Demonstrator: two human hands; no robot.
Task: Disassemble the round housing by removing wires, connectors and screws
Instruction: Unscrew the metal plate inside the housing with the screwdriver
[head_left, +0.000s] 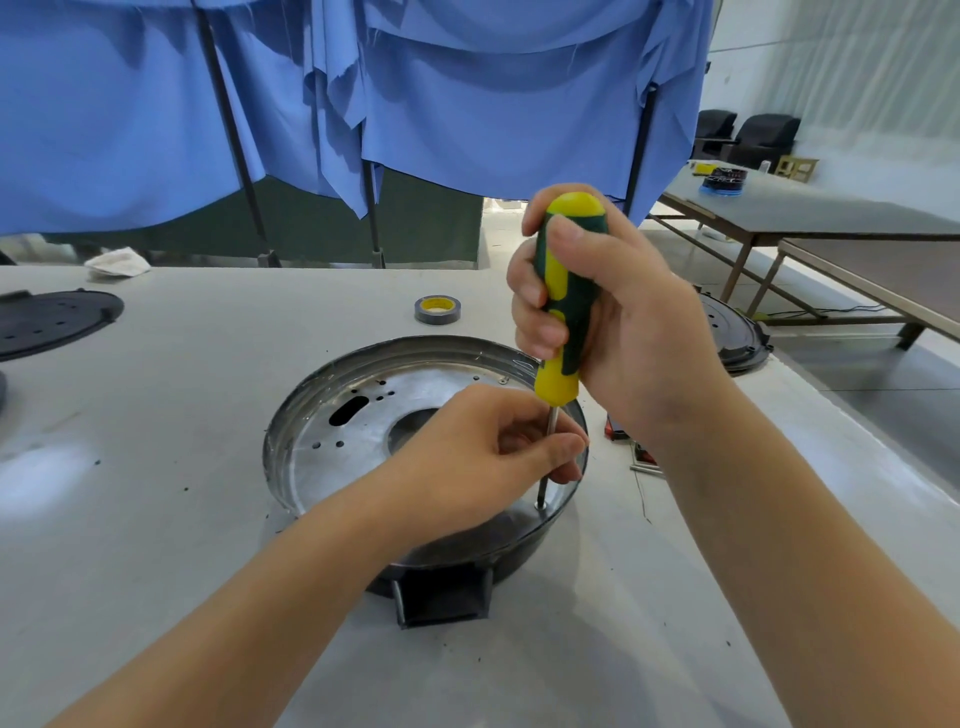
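Observation:
The round housing (332, 447) sits on the table in front of me, a shiny metal pan with several holes and a black box at its near side. My right hand (613, 332) grips the yellow and green handle of a screwdriver (563, 312), held upright. Its tip rests on a screw (540, 504) at the pan's near right rim. My left hand (483, 457) pinches the screwdriver's metal shaft just above the screw and hides part of the pan's centre.
A roll of tape (438, 310) lies behind the housing. Black round covers rest at the far left (52, 322) and behind my right hand (737, 338). Small parts (641, 457) lie right of the housing. The table's right edge runs diagonally.

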